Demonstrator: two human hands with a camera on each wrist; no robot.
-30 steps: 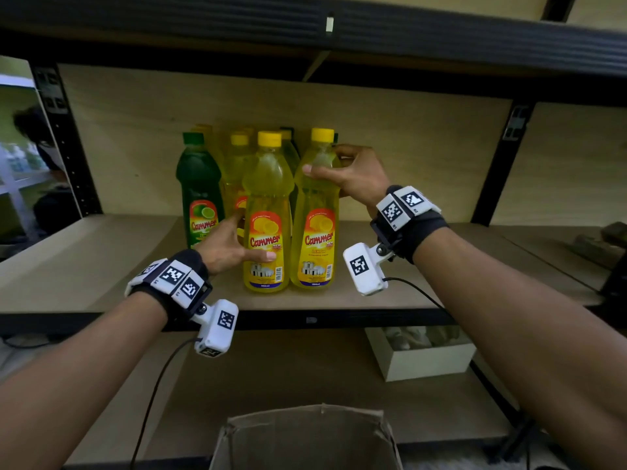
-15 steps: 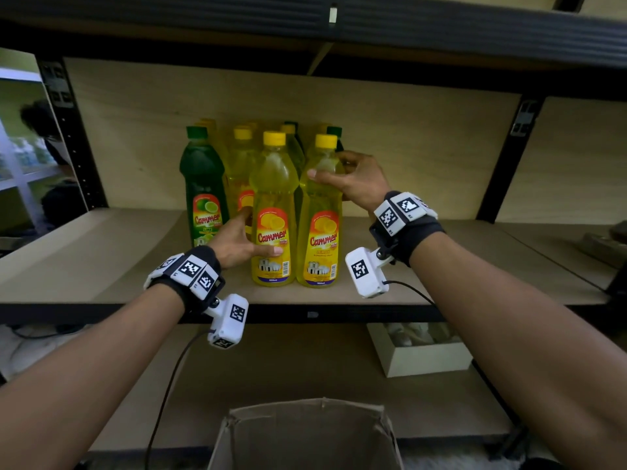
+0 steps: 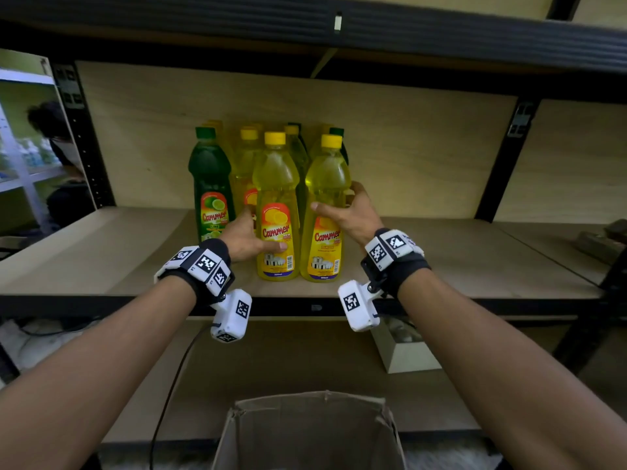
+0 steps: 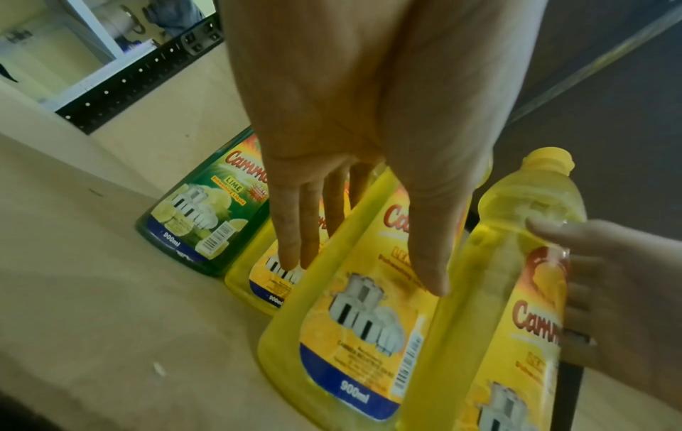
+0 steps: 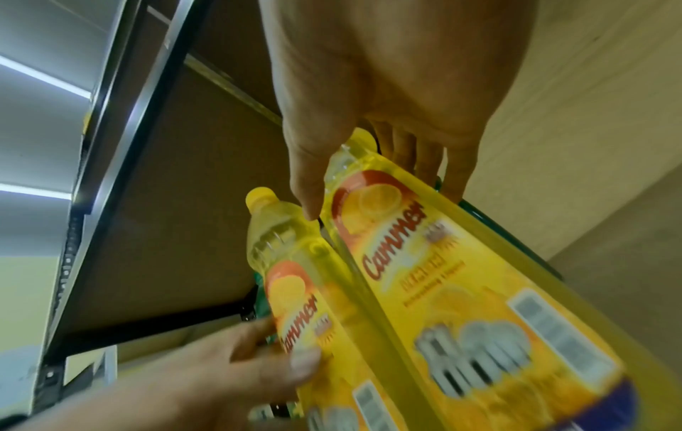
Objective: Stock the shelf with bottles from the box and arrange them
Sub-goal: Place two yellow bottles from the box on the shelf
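Several dish-soap bottles stand grouped on the wooden shelf (image 3: 101, 252). My left hand (image 3: 244, 237) (image 4: 369, 145) holds the front-left yellow bottle (image 3: 276, 212) (image 4: 350, 320) (image 5: 295, 262) low down, thumb across its label and fingers along its left side. My right hand (image 3: 349, 215) (image 5: 387, 87) grips the front-right yellow bottle (image 3: 325, 184) (image 4: 516, 262) (image 5: 461, 291) at mid-height, thumb in front and fingers round the back. Both bottles stand upright side by side, near the shelf's front edge. A green lime bottle (image 3: 210, 184) (image 4: 199, 221) stands at the left. The cardboard box (image 3: 308, 432) sits open below me; its inside is dark.
More yellow and green bottles (image 3: 247, 157) stand behind the front pair. The upper shelf beam (image 3: 339, 32) hangs close overhead. A small white box (image 3: 407, 354) rests on the lower shelf. A black upright (image 3: 502, 164) divides the bay at right. A person (image 3: 57, 137) is at far left.
My right hand has slid down from the front-right bottle's shoulder to its middle. My left hand stays on the front-left bottle's label. Both bottles remain standing.
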